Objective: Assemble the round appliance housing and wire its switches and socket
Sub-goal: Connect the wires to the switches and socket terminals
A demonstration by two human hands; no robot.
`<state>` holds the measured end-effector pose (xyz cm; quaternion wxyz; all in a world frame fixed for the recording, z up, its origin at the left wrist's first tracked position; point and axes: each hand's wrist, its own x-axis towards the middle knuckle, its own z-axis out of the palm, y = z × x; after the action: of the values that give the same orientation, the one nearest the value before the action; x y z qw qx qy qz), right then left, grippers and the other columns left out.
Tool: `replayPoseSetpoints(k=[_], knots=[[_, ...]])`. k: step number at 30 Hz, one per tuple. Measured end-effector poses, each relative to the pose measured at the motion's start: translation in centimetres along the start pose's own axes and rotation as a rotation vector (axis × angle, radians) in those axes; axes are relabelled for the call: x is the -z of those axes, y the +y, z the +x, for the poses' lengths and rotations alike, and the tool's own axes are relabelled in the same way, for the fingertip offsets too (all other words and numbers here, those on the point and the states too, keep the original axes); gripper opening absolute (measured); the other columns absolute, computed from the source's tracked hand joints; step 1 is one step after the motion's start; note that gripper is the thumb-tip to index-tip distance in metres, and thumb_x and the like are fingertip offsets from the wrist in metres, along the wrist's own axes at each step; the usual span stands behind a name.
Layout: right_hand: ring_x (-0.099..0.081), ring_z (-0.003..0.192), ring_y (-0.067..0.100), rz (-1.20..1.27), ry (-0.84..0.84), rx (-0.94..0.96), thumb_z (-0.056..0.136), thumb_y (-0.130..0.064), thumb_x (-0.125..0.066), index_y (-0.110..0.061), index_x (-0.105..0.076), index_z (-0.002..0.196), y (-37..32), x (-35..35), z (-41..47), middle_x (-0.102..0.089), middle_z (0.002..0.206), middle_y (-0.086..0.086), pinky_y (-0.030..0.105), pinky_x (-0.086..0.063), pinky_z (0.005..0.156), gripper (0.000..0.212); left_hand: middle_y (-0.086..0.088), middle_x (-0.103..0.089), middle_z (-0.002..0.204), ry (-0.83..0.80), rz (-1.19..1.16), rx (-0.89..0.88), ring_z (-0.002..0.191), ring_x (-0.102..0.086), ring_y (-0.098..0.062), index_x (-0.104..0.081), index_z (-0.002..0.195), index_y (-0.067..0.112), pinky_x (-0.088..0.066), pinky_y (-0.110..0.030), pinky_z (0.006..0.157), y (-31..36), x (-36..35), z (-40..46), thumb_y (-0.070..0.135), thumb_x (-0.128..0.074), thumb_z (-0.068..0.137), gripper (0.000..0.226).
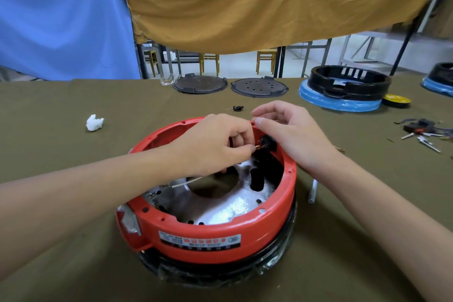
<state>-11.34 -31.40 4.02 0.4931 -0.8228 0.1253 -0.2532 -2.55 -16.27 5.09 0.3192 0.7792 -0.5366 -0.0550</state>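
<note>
Olive cloth covers the tabletop [73, 203], and near its front edge sits your red housing [220, 240], open side up on a black base wrapped in film, with the label facing you. You reach your left hand [215, 142] across the ring, its grip pinching a small brass terminal [257, 146] that you hold up to the black switch [267, 143] seated in the far wall; a thin pale wire [186, 180] trails back from under that hand, likely the lead for this contact. Your right hand [289, 135] comes in from outside, thumb and forefinger pressed on the rim just above the switch, which probably steadies the wall against your push. Inside, the shiny metal plate [232, 203] and its dark slots leave you little room, and your own knuckles hide the contact. Farther out lie a white wad [94, 122], a small black part [237, 107], two dark round lids [199, 84], a black housing [348, 81] on blue-wrapped film, a yellow disc [396, 100], and loose connectors [424, 132] at the right, all well apart from your work. Blue and mustard sheets hang behind.
</note>
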Motion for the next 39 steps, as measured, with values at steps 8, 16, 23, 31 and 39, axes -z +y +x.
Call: replayPoseSetpoints(k=[8,16,23,31,39], knots=[[-0.068,0.095,0.025,0.003,0.007,0.003,0.093,-0.013,-0.064,-0.016,-0.07,0.106,0.1,-0.1,0.1,-0.071,0.099,0.009,0.041,-0.052,0.089,0.014,0.004,-0.065,0.062,-0.007,-0.002,-0.011,0.04,-0.057,-0.005,-0.062,0.076,0.017,-0.044,-0.014,0.046,0.0,-0.1,0.0,0.017,-0.064,0.092,0.017],[-0.067,0.086,0.022,0.016,0.01,0.006,0.093,-0.013,-0.064,-0.017,-0.07,0.104,0.2,-0.1,0.1,-0.072,0.099,0.009,0.043,-0.052,0.088,0.013,0.015,-0.054,0.051,0.007,0.01,-0.025,0.041,-0.049,0.001,-0.063,0.073,0.017,-0.043,-0.011,0.046,0.1,-0.1,0.0,0.014,-0.065,0.09,0.018],[-0.064,0.085,0.015,0.012,0.003,0.005,0.093,-0.013,-0.064,-0.016,-0.069,0.105,0.0,-0.1,0.0,-0.071,0.099,0.009,0.039,-0.053,0.086,0.014,0.012,-0.056,0.053,-0.003,0.028,-0.029,0.043,-0.051,0.002,-0.064,0.074,0.015,-0.039,-0.007,0.047,0.3,-0.1,0.0,0.014,-0.065,0.091,0.016],[-0.067,0.086,0.012,0.024,0.008,-0.01,0.093,-0.014,-0.064,-0.018,-0.069,0.104,0.2,-0.1,-0.1,-0.072,0.097,0.005,0.03,-0.053,0.08,0.014,0.009,-0.057,0.054,-0.005,0.064,-0.048,0.044,-0.051,0.001,-0.064,0.075,0.01,-0.04,-0.007,0.048,0.6,0.0,0.2,0.012,-0.065,0.09,0.015],[-0.07,0.09,0.02,0.076,0.006,-0.039,0.09,-0.009,-0.063,-0.019,-0.068,0.103,0.4,-0.5,-0.2,-0.072,0.101,0.006,0.032,-0.056,0.078,0.017,0.002,-0.066,0.061,0.04,0.185,-0.065,0.059,-0.058,-0.01,-0.065,0.075,0.012,-0.035,-0.009,0.056,1.3,-0.7,0.6,0.008,-0.063,0.085,0.012]])
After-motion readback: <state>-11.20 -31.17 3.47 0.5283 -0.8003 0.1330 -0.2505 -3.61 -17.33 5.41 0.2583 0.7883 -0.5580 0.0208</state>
